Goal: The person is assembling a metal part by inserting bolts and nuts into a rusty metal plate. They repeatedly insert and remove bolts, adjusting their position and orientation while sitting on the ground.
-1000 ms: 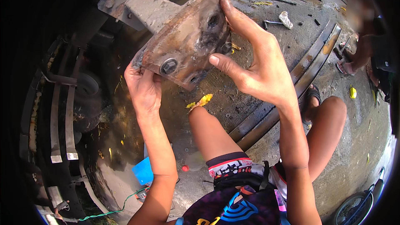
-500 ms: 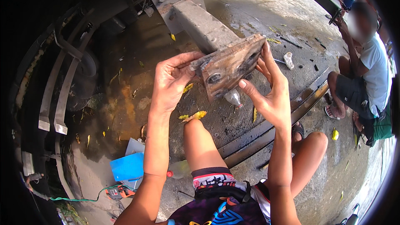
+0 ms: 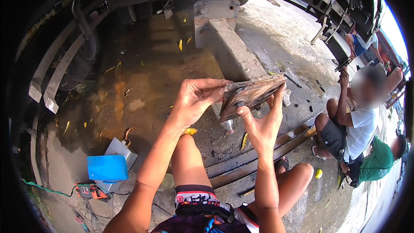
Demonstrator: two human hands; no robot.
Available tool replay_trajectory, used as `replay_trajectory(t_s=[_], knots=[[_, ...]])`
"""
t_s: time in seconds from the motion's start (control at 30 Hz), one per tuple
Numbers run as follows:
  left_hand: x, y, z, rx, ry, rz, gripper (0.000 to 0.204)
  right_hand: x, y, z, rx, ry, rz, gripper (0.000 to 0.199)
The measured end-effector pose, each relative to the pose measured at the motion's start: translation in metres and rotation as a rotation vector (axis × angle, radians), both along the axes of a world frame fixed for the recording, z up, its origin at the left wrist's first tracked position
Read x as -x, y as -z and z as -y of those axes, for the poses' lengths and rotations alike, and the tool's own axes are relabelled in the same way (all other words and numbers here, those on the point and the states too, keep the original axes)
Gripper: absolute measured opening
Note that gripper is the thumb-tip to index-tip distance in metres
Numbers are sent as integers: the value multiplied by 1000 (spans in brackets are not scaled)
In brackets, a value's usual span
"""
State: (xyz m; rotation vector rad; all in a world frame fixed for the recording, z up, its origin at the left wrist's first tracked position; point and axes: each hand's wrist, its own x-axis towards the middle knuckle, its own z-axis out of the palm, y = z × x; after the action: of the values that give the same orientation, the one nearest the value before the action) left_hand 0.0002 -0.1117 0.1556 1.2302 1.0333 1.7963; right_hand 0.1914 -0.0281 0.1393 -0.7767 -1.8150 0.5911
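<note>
A rusty brown metal plate (image 3: 251,98), dark in patches and with a hole near its left end, sits against the near end of a grey square steel beam (image 3: 235,51). My left hand (image 3: 202,100) pinches the plate's left edge between thumb and fingers. At the opposite end, my right hand (image 3: 264,123) grips it, thumb on the near face and fingertips hidden behind. Whether the plate is fixed to the beam, I cannot tell. The beam's far end meets a bolted flange plate (image 3: 215,13). Below the plate, part of a clear plastic bottle (image 3: 227,125) shows.
Long metal bars (image 3: 241,159) lie across the ground beyond my knees. A blue box lid (image 3: 108,167) and an orange-black machine (image 3: 92,192) with cables are at lower left. A person in a white shirt (image 3: 362,131) crouches at right, near another in green (image 3: 377,162). Curved steel strips (image 3: 56,73) stand at left.
My view has tilted up and shifted right, showing more of the vehicle frame and the person in green. The plate's near face appears more foreshortened. Both hands keep their hold.
</note>
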Motion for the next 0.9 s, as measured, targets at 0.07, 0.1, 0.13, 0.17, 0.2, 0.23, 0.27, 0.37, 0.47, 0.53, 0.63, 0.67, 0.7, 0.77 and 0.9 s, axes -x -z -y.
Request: replay_trajectory(t_s=[0.07,0.1,0.13,0.17,0.2,0.23,0.27,0.37,0.47,0.53,0.63,0.67,0.7,0.77,0.9], knots=[[6,1,1,20,1,-48,22,2,-3,-1,25,8,-19,143],[8,2,1,30,0,-72,21,3,-6,1,55,7,-26,144],[7,5,1,31,10,-13,22,3,-5,2,34,22,-12,144],[5,9,1,33,21,44,22,4,-1,2,15,37,0,144],[2,10,2,35,31,102,23,5,0,2,-5,51,12,144],[0,7,3,45,6,107,24,5,-2,3,1,42,7,143],[0,7,4,27,19,105,25,5,-2,4,12,37,-8,142],[1,4,4,10,31,54,25,5,-1,3,25,8,-44,142],[3,-6,8,53,16,-40,24,3,1,1,6,-9,-47,140],[5,-7,11,60,33,-45,22,3,2,1,0,-44,-81,137],[4,-1,3,21,4,141,20,3,2,3,-8,-56,-97,136],[4,3,-4,2,20,166,19,2,0,6,20,-67,-108,138],[6,7,-11,-14,29,187,18,3,-3,8,51,-84,-122,139],[2,3,-19,-24,37,127,18,3,-4,8,78,-98,-142,141],[1,-2,-21,-7,33,96,20,1,3,3,40,-49,-96,142]])
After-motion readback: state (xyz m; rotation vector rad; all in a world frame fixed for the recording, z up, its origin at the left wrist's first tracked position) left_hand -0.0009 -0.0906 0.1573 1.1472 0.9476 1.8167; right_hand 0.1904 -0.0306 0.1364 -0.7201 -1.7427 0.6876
